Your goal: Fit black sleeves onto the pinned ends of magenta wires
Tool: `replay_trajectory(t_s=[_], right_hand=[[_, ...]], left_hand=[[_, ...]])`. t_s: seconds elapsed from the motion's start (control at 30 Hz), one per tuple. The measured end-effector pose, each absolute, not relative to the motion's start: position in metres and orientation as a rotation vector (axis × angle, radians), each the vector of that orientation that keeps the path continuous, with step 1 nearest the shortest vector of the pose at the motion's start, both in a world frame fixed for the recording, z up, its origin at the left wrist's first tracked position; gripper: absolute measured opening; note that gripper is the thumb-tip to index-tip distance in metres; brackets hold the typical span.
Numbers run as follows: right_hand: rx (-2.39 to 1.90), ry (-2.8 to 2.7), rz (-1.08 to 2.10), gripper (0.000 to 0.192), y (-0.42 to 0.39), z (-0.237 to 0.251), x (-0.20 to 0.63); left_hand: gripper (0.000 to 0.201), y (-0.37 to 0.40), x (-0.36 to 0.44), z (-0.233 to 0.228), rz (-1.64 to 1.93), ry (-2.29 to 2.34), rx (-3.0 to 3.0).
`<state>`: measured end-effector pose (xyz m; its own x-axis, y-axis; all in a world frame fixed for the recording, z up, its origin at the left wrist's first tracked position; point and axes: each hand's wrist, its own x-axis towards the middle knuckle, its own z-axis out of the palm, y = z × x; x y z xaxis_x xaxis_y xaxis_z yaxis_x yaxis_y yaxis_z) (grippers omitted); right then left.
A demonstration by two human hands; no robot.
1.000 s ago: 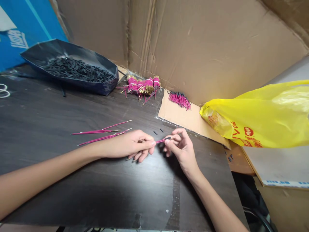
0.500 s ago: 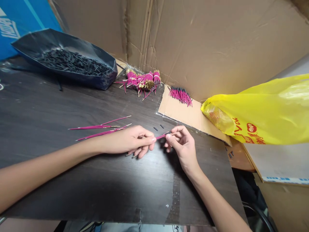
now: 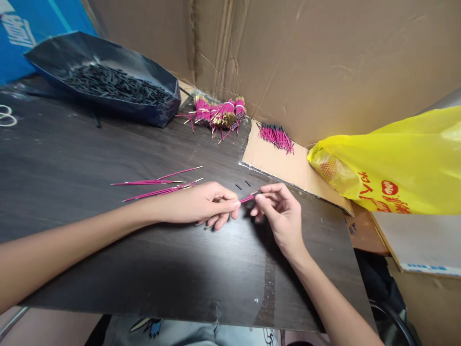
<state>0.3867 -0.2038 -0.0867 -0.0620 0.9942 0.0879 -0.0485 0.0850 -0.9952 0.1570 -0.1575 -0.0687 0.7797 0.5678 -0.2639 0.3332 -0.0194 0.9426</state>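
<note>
Near the tabletop's middle, the left hand [image 3: 201,207] pinched a pink wire [image 3: 247,198] between closed fingertips, while the right hand [image 3: 283,215] gripped its dark tip, fingers curled tight; loose wires [image 3: 158,186] lay just left.

- The pink wire [image 3: 247,198] shows only between the left hand [image 3: 201,204] and right hand [image 3: 283,216]; the rest is covered by fingers.
- The yellow bag [image 3: 396,163] runs off the right edge, its red print partly cut.
- The blue carton [image 3: 21,29] is cropped at the top-left corner.
- The black pieces in the dark tray [image 3: 151,113] are too small to identify.
</note>
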Motion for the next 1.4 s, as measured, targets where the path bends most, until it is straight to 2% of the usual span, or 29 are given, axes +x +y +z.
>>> replay_trajectory(t_s=[0.2,0.53,1.17,1.3,1.4], right_hand=[[-1.082,-1.303,1.188,0.024,-0.207,-0.085,0.385],[-1.073,-1.267,1.202,0.026,-0.204,-0.083,0.386],[-1.143,-1.297,1.140,0.023,-0.205,-0.075,0.391],[-1.112,-1.272,1.175,0.028,-0.203,-0.076,0.394],[-1.034,-1.232,1.356,0.040,-0.201,-0.078,0.393]], left_hand=[[0.048,-0.159,0.160,-0.063,0.227,0.737,1.637],[0.058,-0.160,0.162,-0.056,0.197,0.782,1.619],[0.048,-0.159,0.163,-0.059,0.198,0.778,1.595],[0.047,-0.160,0.162,-0.059,0.221,0.757,1.586],[0.048,-0.158,0.161,-0.063,0.253,0.710,1.564]])
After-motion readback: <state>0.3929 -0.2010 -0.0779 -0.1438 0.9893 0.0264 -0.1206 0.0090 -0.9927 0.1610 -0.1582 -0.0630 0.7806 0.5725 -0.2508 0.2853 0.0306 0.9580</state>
